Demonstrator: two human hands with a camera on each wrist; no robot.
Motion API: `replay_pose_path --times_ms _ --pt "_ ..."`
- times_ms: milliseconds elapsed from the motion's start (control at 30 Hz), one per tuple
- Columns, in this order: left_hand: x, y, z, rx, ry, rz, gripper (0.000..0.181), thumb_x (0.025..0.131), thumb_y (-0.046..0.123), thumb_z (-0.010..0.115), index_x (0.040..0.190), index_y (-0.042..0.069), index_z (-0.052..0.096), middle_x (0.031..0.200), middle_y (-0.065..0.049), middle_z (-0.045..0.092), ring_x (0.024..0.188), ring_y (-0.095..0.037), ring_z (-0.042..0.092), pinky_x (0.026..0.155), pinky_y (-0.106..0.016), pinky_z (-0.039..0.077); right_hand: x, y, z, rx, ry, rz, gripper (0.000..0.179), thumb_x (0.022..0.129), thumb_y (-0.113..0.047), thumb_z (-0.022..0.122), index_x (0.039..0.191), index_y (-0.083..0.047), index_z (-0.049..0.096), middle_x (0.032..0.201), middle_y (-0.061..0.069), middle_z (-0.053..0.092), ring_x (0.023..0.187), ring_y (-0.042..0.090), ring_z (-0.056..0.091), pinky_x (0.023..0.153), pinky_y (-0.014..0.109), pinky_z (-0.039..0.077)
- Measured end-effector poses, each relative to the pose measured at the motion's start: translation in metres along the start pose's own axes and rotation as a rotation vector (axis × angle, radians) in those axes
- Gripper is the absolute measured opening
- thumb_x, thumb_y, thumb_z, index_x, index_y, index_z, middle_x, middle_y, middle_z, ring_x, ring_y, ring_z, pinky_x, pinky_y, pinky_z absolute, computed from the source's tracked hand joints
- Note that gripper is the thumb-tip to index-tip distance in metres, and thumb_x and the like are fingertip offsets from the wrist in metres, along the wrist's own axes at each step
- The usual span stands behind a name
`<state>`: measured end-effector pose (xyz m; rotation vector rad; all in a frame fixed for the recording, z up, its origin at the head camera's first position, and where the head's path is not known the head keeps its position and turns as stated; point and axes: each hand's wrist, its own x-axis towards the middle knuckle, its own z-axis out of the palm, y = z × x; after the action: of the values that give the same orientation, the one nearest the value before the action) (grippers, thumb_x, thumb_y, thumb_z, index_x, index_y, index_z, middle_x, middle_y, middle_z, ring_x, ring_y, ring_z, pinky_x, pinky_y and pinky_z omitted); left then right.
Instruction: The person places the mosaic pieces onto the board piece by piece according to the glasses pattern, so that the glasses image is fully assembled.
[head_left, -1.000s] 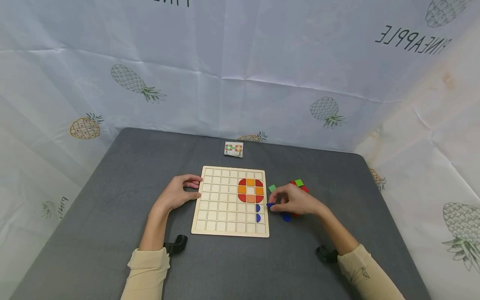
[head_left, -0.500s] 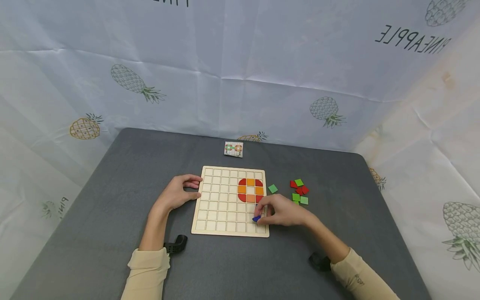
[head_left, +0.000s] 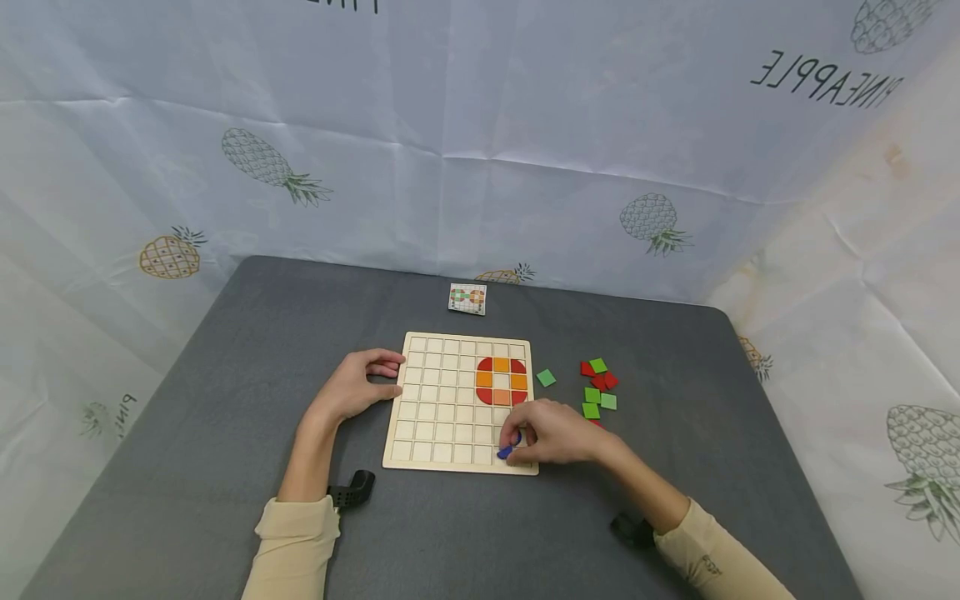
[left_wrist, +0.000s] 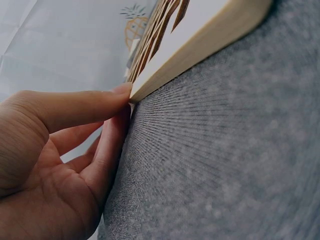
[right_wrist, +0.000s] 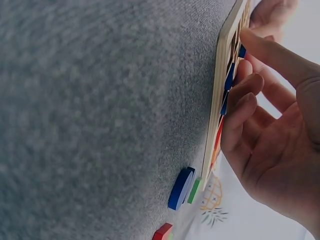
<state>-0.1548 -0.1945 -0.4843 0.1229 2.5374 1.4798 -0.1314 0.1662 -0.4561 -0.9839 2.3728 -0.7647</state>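
Note:
A pale wooden grid board (head_left: 442,429) lies on the table. Red and orange tiles (head_left: 485,396) form a ring at its upper right. My left hand (head_left: 352,387) rests its thumb and fingers against the board's left edge; in the left wrist view the straight thumb (left_wrist: 85,106) meets that edge. Over the lower right cells, my right hand (head_left: 551,432) pinches a blue half-round tile (head_left: 504,452) between thumb and fingers. More blue tiles (right_wrist: 229,77) sit on the board behind those fingers, mostly hidden from the head view.
Right of the board lie loose green tiles (head_left: 592,395) and red tiles (head_left: 611,380), plus a single green tile (head_left: 546,378). A blue tile (right_wrist: 181,189) lies on the table in the right wrist view. A small pattern card (head_left: 467,298) is beyond the board.
My right hand has moved left and down from beside the board to its lower right cells, carrying the blue tile. The left hand and the board have stayed put.

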Motion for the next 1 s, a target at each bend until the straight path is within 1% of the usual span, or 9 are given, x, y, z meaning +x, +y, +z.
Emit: replay_pose_path --times_ms 200,500,600,667,767,867,1000 --pt "0.0 0.0 0.0 0.0 -0.001 -0.005 0.051 0.094 0.002 0.08 0.143 0.0 0.066 0.134 -0.024 0.071 0.123 -0.036 0.068 0.097 -0.04 0.055 0.0 -0.001 0.002 -0.014 0.0 0.005 0.01 0.092 -0.023 0.088 0.097 -0.027 0.08 0.09 -0.007 0.07 0.065 -0.002 0.052 0.061 0.019 0.043" --pt "-0.001 0.002 0.0 -0.003 -0.003 -0.008 0.052 0.094 0.002 0.08 0.144 0.0 0.066 0.134 -0.023 0.071 0.123 -0.036 0.068 0.097 -0.041 0.055 -0.001 -0.004 0.002 -0.062 0.008 0.036 0.01 0.091 -0.023 0.089 0.094 -0.027 0.079 0.089 -0.009 0.068 0.069 -0.001 0.052 0.063 0.02 0.044" --pt "-0.001 0.002 0.0 -0.004 -0.003 -0.01 0.052 0.094 0.002 0.08 0.144 0.0 0.066 0.134 -0.023 0.071 0.123 -0.036 0.068 0.097 -0.041 0.055 -0.001 -0.005 0.0 -0.072 0.009 0.051 0.01 0.091 -0.026 0.089 0.095 -0.028 0.079 0.088 -0.012 0.067 0.07 -0.002 0.052 0.063 0.02 0.044" --pt "-0.001 0.002 0.0 -0.003 -0.003 -0.012 0.052 0.094 0.002 0.081 0.144 0.0 0.066 0.134 -0.023 0.071 0.123 -0.035 0.068 0.097 -0.04 0.055 -0.001 -0.005 -0.003 -0.064 0.012 0.056 0.01 0.091 -0.027 0.089 0.096 -0.027 0.08 0.088 -0.013 0.068 0.07 -0.001 0.053 0.063 0.02 0.045" --pt "-0.001 0.002 0.0 -0.003 -0.001 -0.013 0.051 0.094 0.002 0.081 0.143 0.0 0.066 0.133 -0.023 0.071 0.123 -0.035 0.068 0.098 -0.04 0.055 -0.002 -0.002 -0.01 -0.033 0.028 0.053 0.011 0.091 -0.026 0.089 0.099 -0.024 0.082 0.089 -0.01 0.07 0.071 0.001 0.055 0.063 0.021 0.046" --pt "0.0 0.002 0.0 -0.002 0.001 -0.01 0.051 0.094 0.002 0.081 0.143 0.0 0.067 0.133 -0.023 0.072 0.122 -0.035 0.068 0.098 -0.04 0.055 -0.003 0.003 -0.02 -0.008 0.059 0.037 0.012 0.091 -0.023 0.089 0.101 -0.019 0.082 0.092 -0.005 0.072 0.069 0.003 0.056 0.063 0.021 0.048" --pt "-0.001 0.002 0.0 -0.001 0.002 -0.004 0.051 0.094 0.002 0.081 0.143 0.0 0.067 0.133 -0.023 0.072 0.122 -0.035 0.069 0.098 -0.041 0.055 -0.005 0.014 -0.033 0.016 0.113 0.048 0.014 0.093 -0.019 0.087 0.105 -0.014 0.082 0.096 0.001 0.073 0.065 0.004 0.054 0.062 0.021 0.048"
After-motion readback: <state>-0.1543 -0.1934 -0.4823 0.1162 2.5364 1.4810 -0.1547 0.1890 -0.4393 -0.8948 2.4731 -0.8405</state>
